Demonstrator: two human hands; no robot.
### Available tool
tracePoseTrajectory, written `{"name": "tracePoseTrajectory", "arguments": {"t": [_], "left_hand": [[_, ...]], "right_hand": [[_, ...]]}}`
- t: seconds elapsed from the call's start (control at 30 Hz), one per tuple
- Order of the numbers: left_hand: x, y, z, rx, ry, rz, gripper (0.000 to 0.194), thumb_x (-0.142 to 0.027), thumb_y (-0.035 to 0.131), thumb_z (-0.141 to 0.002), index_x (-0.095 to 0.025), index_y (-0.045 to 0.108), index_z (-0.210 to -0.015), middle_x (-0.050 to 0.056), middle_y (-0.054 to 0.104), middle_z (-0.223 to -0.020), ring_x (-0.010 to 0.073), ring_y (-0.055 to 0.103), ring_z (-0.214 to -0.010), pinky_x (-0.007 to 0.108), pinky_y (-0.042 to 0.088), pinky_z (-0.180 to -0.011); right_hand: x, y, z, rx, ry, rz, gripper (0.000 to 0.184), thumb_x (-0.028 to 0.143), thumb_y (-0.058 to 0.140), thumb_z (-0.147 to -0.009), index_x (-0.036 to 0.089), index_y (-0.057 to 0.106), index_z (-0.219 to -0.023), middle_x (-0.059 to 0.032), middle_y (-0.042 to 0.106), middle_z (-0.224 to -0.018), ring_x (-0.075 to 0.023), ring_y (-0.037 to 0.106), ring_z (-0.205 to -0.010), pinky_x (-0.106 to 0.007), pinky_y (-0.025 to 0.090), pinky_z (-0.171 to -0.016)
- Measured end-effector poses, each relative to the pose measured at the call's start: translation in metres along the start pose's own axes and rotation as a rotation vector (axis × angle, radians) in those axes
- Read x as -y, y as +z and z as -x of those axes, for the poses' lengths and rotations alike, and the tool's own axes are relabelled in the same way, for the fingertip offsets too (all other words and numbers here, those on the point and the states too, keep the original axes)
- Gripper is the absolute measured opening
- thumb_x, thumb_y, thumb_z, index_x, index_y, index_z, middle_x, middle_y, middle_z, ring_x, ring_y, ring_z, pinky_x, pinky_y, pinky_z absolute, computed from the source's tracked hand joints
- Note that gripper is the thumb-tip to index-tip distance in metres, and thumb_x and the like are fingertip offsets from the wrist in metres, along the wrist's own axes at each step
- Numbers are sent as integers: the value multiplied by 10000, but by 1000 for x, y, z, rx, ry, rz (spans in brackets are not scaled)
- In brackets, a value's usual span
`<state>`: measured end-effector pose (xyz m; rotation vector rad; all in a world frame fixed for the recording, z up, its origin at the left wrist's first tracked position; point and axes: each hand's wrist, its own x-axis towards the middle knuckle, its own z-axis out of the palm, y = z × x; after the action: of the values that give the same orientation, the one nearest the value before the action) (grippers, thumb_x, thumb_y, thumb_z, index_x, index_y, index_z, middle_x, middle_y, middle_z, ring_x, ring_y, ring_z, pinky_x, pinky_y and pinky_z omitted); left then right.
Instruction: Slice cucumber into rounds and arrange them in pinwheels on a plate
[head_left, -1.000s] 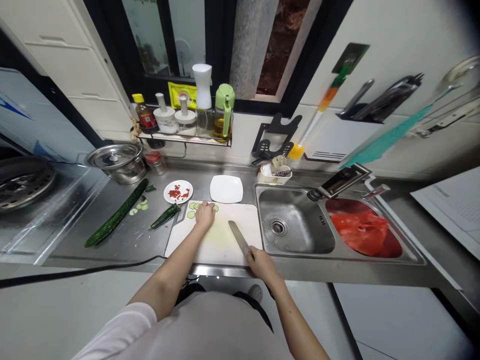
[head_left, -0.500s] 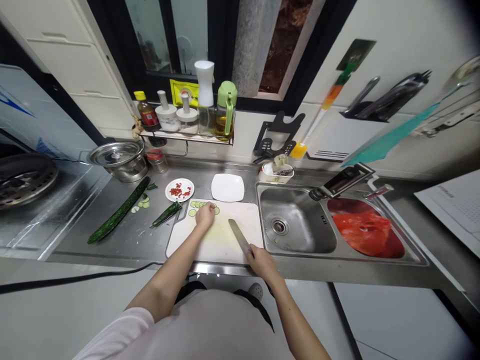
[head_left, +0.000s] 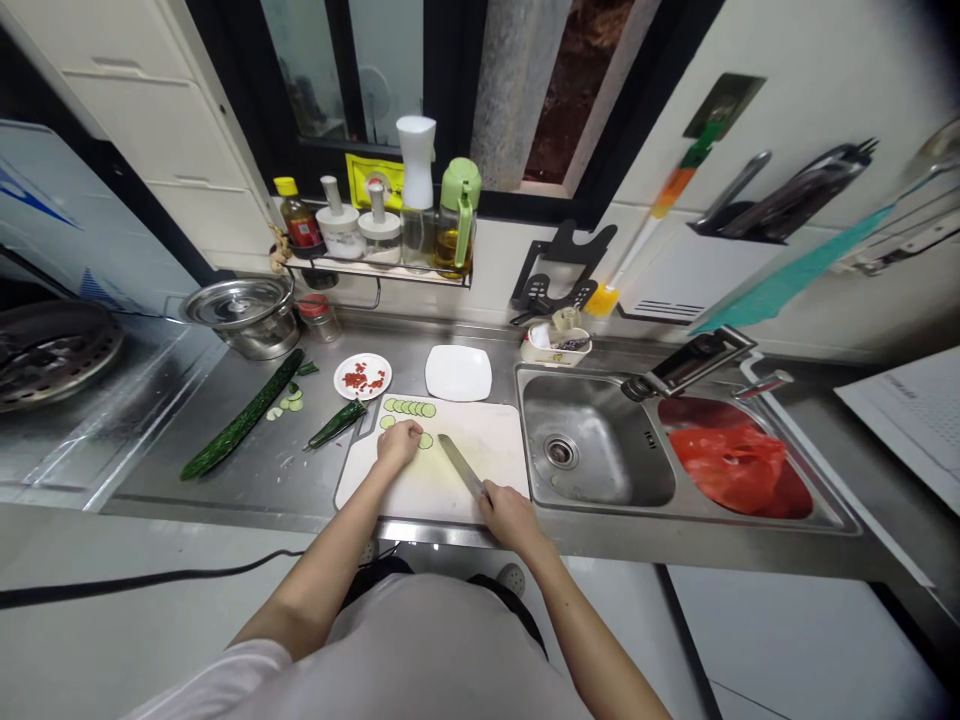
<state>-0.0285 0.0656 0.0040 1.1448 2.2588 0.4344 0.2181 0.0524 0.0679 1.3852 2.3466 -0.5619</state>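
My left hand [head_left: 397,444] rests with curled fingers on the white cutting board [head_left: 480,440], beside a cucumber slice [head_left: 426,441]; what it holds, if anything, is hidden. A row of several cucumber slices [head_left: 409,407] lies along the board's far edge. My right hand [head_left: 508,513] grips the handle of a knife [head_left: 460,467], whose blade points up and left toward the left hand. Left of the board lie a short cucumber piece [head_left: 336,425] and a long whole cucumber [head_left: 244,415].
A small plate of chopped red chili [head_left: 362,377] and a white square plate [head_left: 458,372] sit behind the board. A steel pot [head_left: 241,314] stands at left, a sink [head_left: 596,452] at right with a red basin [head_left: 731,466]. Bottles fill a wall shelf [head_left: 379,265].
My left hand drew back from the board's far edge toward the middle, uncovering the row of slices. The right hand shifted the knife left, closer to the left hand.
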Motion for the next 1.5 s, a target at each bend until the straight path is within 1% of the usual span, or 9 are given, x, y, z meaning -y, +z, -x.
{"name": "tracePoseTrajectory", "arguments": {"t": [0.13,0.27,0.57,0.83,1.03,1.27,1.5], "left_hand": [[3,3,3,-31,8,-79,253,-214,490,-826,-281,688,-969,14,710,-1063,201,618,-1006,322,413,-867],[2,5,6,-52,1,-92,247,-214,482,-832,-274,681,-966,22,711,-1049,211,618,-1002,333,408,-856],[-1,5,8,-71,-7,-97,224,-228,478,-846,-272,670,-953,31,711,-1018,221,618,-988,351,400,-853],[0,8,6,-71,-14,-105,228,-225,478,-843,-278,667,-961,31,707,-1015,226,618,-982,364,393,-851],[0,8,7,-82,-8,-82,249,-214,456,-854,-289,680,-935,24,711,-993,217,621,-970,369,381,-865],[-1,7,7,-72,-22,-88,236,-208,474,-840,-289,685,-908,23,710,-993,225,624,-965,384,376,-866],[-3,4,8,-71,-31,-81,257,-190,458,-839,-287,689,-902,26,711,-998,222,620,-971,391,370,-880]], "right_hand": [[11,-1,0,13,-20,11,287,282,306,-959,195,561,-1059,-109,689,-972,-219,639,-926,-294,379,-732],[18,3,-2,25,-48,26,283,260,310,-952,183,559,-1062,-119,689,-966,-228,643,-923,-304,390,-733],[21,9,-6,42,-30,36,288,230,321,-938,174,562,-1084,-134,688,-984,-232,645,-942,-313,411,-747],[23,10,-9,45,-51,31,294,194,319,-929,159,559,-1094,-149,688,-980,-247,653,-940,-328,426,-746],[28,4,-11,89,-69,52,310,138,323,-903,133,549,-1115,-171,682,-994,-262,651,-966,-335,441,-744],[28,-7,-17,116,-100,57,298,156,344,-907,136,546,-1126,-168,680,-1011,-255,648,-971,-336,450,-755],[34,-11,-24,114,-95,66,292,149,374,-892,143,550,-1126,-163,678,-1031,-244,649,-983,-321,451,-751]]}}
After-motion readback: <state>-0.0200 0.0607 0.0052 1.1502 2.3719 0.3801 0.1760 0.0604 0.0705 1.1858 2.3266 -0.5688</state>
